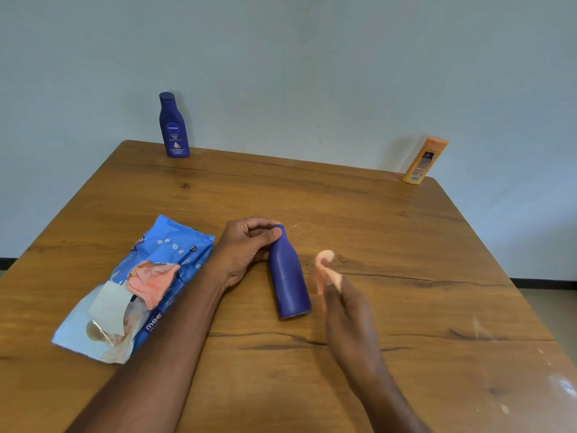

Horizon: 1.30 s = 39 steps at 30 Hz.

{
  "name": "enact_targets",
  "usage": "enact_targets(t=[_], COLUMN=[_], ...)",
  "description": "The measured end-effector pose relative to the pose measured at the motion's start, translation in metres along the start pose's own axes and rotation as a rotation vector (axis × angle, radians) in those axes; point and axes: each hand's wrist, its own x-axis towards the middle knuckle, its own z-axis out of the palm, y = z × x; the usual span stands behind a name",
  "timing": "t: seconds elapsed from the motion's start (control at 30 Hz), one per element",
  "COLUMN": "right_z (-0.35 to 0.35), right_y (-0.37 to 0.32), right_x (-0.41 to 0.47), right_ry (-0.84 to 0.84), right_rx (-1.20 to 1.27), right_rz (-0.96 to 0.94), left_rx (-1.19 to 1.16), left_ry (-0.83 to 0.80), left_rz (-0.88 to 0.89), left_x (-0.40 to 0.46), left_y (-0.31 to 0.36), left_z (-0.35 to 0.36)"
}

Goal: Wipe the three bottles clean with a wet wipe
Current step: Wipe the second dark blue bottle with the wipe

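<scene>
Lying near the middle of the tabletop (406,245), the blue bottle (288,276) looks light, stiff and slippery, so the left hand (246,248) grips its cap end while the right hand (346,314) pinches a soft pink wipe (324,267) just beside it.

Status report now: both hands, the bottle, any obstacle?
Left hand grips lying blue bottle at its cap end. Right hand pinches pink wipe beside bottle, not touching. Nothing between them.
</scene>
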Motion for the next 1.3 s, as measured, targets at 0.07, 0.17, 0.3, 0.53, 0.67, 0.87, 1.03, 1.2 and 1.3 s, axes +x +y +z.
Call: enact_targets(t=[0.07,0.17,0.3,0.53,0.67,0.87,1.03,1.2,1.3], right_z=[0.016,0.034,0.048,0.049,0.037,0.015,0.026,0.038,0.036], right_y=[0.0,-0.009,-0.02,0.007,0.02,0.011,-0.002,-0.026,-0.02], right_x=[-0.003,0.007,0.037,0.006,-0.023,-0.027,0.027,0.066,0.064], right_ry=[-0.129,-0.226,-0.246,-0.357,-0.378,-0.28,-0.21,-0.26,-0.308], right_rx=[-0.192,-0.387,-0.551,-0.83,-0.815,-0.228,-0.028,-0.221,-0.223], right_rz=[-0.054,-0.131,-0.265,-0.582,-0.624,-0.172,0.053,-0.032,-0.048], left_rx=[0.012,0.033,0.025,0.056,0.02,-0.049,-0.032,-0.075,-0.095], left_ry=[0.018,0.018,-0.012,0.089,0.089,0.053,0.032,-0.008,0.024], left_rz=[-0.004,-0.01,-0.003,0.017,-0.022,-0.029,-0.034,-0.008,-0.009], left_x=[0.0,0.0,-0.001,0.007,0.007,0.007,0.005,0.0,0.002], left_y=[-0.001,0.0,0.002,-0.003,-0.003,-0.002,-0.002,0.001,0.0], left_z=[0.001,0.002,-0.002,-0.003,-0.001,-0.002,0.0,-0.002,-0.003])
